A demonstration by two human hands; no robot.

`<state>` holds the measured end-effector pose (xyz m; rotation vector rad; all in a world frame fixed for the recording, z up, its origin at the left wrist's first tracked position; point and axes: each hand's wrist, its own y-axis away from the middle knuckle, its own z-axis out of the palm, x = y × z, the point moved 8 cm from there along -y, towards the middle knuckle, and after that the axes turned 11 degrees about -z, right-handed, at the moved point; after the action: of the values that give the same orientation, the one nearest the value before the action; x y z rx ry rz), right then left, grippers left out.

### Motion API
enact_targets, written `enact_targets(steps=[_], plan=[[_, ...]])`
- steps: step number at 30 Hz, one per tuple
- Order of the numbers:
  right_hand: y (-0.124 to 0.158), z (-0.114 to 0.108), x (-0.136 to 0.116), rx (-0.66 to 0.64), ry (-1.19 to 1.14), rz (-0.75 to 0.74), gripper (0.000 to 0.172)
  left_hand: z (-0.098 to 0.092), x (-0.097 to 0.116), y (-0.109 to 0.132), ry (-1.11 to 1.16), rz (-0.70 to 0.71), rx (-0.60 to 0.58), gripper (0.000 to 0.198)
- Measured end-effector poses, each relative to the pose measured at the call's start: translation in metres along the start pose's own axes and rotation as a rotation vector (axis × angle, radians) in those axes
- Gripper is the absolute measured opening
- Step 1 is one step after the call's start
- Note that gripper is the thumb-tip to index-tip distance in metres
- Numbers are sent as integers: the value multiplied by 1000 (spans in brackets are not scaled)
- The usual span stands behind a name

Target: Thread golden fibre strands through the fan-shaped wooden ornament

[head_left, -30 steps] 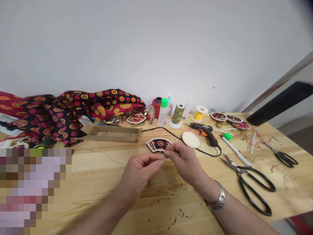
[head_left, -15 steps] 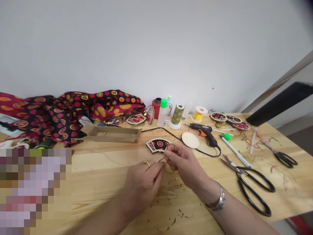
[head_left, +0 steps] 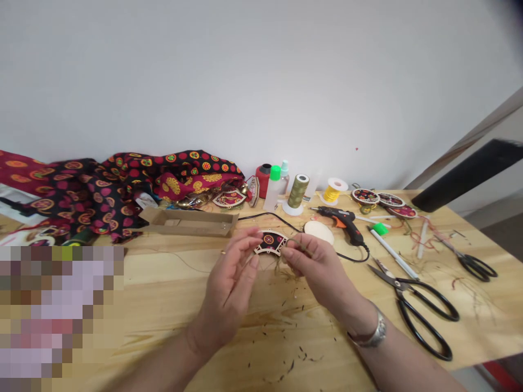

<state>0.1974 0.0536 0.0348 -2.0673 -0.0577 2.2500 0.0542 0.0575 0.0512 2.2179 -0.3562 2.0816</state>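
A fan-shaped wooden piece with dark patterned fabric lies on the table between my two hands. My right hand pinches a thin olive cord at the right end of this piece, and loose strands hang below the fingers. On the left, my left hand is raised with its fingers apart and holds nothing; its fingertips are beside the left end of the fan-shaped piece, and whether they touch it is unclear.
Behind the hands are a cardboard tray, a glue gun, a green thread cone and a round wooden disc. Large scissors lie at right. Patterned cloth is heaped at back left.
My left hand has let go of the cord, opened and moved up and left beside the fan-shaped piece. My right hand has moved slightly right, still pinching the cord.
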Motion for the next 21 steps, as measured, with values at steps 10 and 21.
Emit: enact_targets(steps=[10, 21], plan=[[1, 16, 11, -58, 142, -20, 13, 17, -39, 0, 63, -457, -168, 36], [1, 14, 14, -43, 89, 76, 20, 9, -27, -6, -54, -346, -67, 12]])
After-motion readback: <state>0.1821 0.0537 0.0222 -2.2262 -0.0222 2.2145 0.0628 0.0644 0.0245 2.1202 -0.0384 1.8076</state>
